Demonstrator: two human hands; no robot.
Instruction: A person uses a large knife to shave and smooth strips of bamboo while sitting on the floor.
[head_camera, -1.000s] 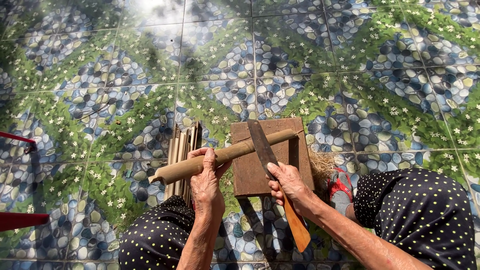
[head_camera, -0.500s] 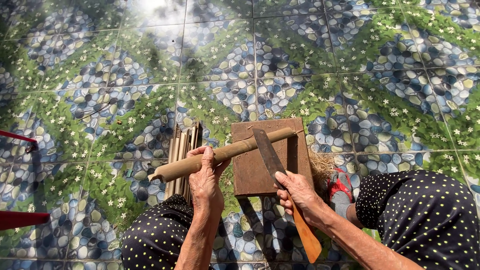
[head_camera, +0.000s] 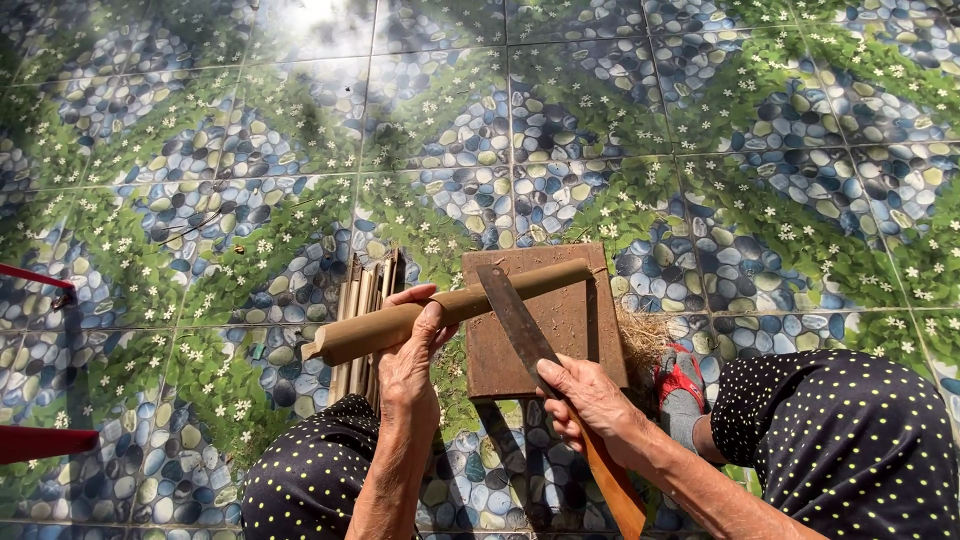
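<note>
A bundle of split strips (head_camera: 360, 300) is lying on the tiled floor (head_camera: 700, 120). Just right of it, the left hand (head_camera: 408, 368) is gripping a bamboo pole (head_camera: 450, 305), closed around its middle; the pole's far end is resting on a brown wooden block (head_camera: 575, 330). The right hand (head_camera: 590, 400) is clasping the wooden handle of a cleaver (head_camera: 515, 320), whose blade is lying across the pole. Dry fibres (head_camera: 645, 335) are lying beside the block.
</note>
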